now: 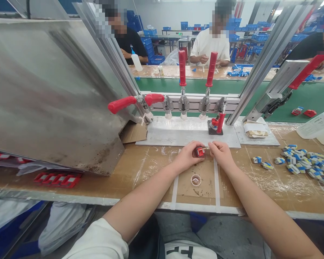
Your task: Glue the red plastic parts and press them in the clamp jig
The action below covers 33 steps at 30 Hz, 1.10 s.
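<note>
Brown workbench [143,172]: half-curled left hand [187,155] grips red part [200,152], best kept still; right hand [221,153] pinches thin stick [204,148], best moved lightly.

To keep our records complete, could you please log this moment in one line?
left hand: holds red part | right hand: thin stick at part | table: small dish

The toggle clamps' handles [181,68] look like smooth, slightly glossy red plastic. Their base plate [183,135] is pale, brushed-looking metal. The big panel [37,93] is dull, stained metal, the table [148,165] brown and shiny in patches, the torn flap [135,132] matt cardboard.
</note>
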Available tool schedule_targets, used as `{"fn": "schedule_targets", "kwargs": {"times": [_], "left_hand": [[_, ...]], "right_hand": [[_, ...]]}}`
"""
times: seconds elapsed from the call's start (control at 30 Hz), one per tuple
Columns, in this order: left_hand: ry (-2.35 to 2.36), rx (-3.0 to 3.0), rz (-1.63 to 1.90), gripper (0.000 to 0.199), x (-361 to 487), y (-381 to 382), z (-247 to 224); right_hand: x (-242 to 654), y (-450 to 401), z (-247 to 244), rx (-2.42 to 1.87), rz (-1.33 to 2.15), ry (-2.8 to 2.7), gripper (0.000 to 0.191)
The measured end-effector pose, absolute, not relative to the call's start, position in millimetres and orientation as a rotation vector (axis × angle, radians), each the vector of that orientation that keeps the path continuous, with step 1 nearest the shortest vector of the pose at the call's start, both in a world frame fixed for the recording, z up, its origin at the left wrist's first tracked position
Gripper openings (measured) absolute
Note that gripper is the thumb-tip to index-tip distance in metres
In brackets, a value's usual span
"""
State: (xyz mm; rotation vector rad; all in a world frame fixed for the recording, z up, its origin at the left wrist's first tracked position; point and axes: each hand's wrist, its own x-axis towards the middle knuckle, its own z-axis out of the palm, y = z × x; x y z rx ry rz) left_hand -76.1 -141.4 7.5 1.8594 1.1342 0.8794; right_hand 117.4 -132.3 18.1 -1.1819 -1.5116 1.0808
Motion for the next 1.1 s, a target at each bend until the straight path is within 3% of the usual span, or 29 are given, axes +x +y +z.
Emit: {"fn": "schedule_targets", "kwargs": {"times": [0.2, 0.47, 0.7, 0.87, 1.1], "left_hand": [[1.133, 1.853, 0.915, 0.046, -76, -141, 8], [1.115, 1.879, 0.935, 0.048, -75, -140, 7], [1.094, 1.919, 0.962, 0.049, -76, -142, 10], [1.104, 1.916, 0.951, 0.048, -75, -142, 10], [1.112, 1.936, 0.910, 0.046, -75, -142, 10]], "right_hand": [[122, -139, 28, -1.153, 1.043, -1.623, 0.048], [122, -161, 45, -0.500, 1.036, -2.362, 0.041], [115, -166, 35, -0.514, 0.963, -2.541, 0.038], [118, -164, 39, -0.536, 0.981, -2.328, 0.042], [125, -144, 34, -1.191, 0.815, -1.620, 0.045]]}}
